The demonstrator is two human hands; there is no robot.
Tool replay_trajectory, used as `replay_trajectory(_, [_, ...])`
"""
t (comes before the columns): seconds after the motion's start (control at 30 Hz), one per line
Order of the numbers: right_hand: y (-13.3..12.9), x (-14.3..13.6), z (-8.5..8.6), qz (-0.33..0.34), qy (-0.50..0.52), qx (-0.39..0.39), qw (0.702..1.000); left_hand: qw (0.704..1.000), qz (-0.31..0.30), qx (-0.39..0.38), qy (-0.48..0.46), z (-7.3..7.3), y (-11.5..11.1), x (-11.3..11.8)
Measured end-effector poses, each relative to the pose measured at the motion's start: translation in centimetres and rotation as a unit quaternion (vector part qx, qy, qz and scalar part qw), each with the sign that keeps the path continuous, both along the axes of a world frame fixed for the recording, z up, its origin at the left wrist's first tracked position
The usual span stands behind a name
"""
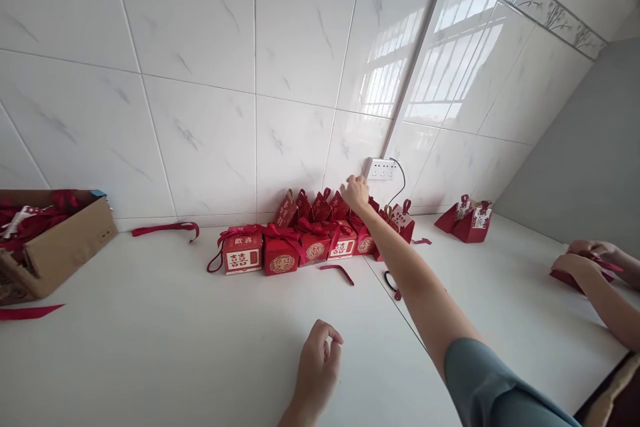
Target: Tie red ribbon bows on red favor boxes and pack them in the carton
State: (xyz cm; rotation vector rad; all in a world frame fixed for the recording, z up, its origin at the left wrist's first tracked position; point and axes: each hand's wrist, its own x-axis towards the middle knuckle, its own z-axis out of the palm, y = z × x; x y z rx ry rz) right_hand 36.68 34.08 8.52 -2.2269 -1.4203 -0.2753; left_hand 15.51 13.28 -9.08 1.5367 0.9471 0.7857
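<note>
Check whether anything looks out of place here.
Nothing looks spilled, but a loose ribbon lies by the wall and a black loop lies in front of the red boxes. Both look stray: the ribbon is tied to no box, the loop matches nothing nearby.

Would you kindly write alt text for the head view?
A person's right hand reaches over red boxes grouped by a tiled wall; the left hand, loosely curled, is nearer the camera. At right, a co-worker's hands touch a red item.

At least five square boxes (280, 263) are standing before at least four pointed boxes (286, 211), with others partly hiding behind an arm (415, 273). Two separate pointed boxes (473, 228) are standing rightward. One carton (73, 243), the person's two hands (317, 367) and a co-worker's two hands (583, 261) are showing.
</note>
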Motion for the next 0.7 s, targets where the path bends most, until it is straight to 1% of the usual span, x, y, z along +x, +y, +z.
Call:
replay_trajectory(0.03, [-0.3, 1.9, -0.1, -0.024, 0.011, -0.013, 1.000, 1.000, -0.001, -0.001, 0.001, 0.0, 0.0, 0.1])
replay_trajectory(0.1, [-0.8, 4.8, -0.8, -0.062, 0.037, -0.047, 0.996, 1.000, 0.002, 0.001, 0.002, -0.3, 0.1, 0.2])
replay_trajectory(0.17, [-1.1, 6.5, -2.0, -0.081, 0.067, -0.077, 0.991, 1.000, 0.007, 0.004, -0.002, -0.6, 0.2, 0.4])
replay_trajectory(0.23, [-1.0, 7.3, -3.1, -0.086, 0.098, -0.094, 0.987, 1.000, 0.014, 0.003, -0.010, -1.1, 0.4, 0.5])
replay_trajectory(0.3, [-0.6, 7.3, -3.9, -0.082, 0.127, -0.096, 0.984, 1.000, 0.018, 0.003, -0.020, -1.5, 0.5, 0.6])
replay_trajectory(0.4, [-0.2, 7.2, -4.2, -0.071, 0.160, -0.066, 0.982, 1.000, 0.018, 0.006, -0.025, -1.7, 0.7, 0.6])
replay_trajectory(0.47, [-0.3, 7.3, -3.7, -0.059, 0.175, -0.021, 0.983, 1.000, 0.019, 0.006, -0.021, -1.6, 0.7, 0.6])
replay_trajectory(0.53, [-1.1, 7.8, -2.4, -0.047, 0.187, 0.040, 0.980, 1.000, 0.018, 0.004, -0.019, -1.3, 0.7, 0.4])
replay_trajectory(0.63, [-3.3, 8.8, 0.5, -0.033, 0.208, 0.149, 0.966, 1.000, 0.013, -0.004, -0.021, -0.7, 0.7, 0.2])
replay_trajectory(0.7, [-5.6, 9.4, 2.7, -0.019, 0.228, 0.223, 0.948, 1.000, 0.009, -0.008, -0.023, -0.3, 0.8, 0.2])
